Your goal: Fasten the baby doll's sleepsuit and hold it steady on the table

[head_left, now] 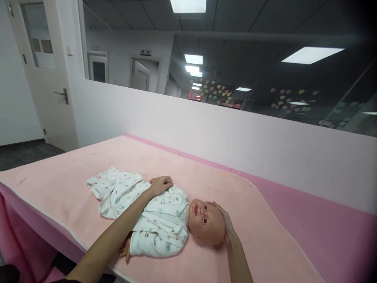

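A baby doll (pixel 207 222) lies on its back across the pink mat, head to the right and legs to the left. It wears a white patterned top (pixel 160 236) and white patterned trousers (pixel 120 192). My left hand (pixel 161 185) reaches over the body, its fingers curled round the far sleeve beside the doll's far hand. Cupped round the crown and far side of the head is my right hand (pixel 224 220); its palm is partly hidden behind the head. The doll's near arm lies along its side, with the small hand (pixel 126 249) showing under my left forearm.
The pale pink mat (pixel 259 236) covers a table with a darker pink cloth (pixel 324 224) beneath it. A low white wall (pixel 235 137) with a window (pixel 250 70) runs behind. At the far left is a closed door (pixel 50 78).
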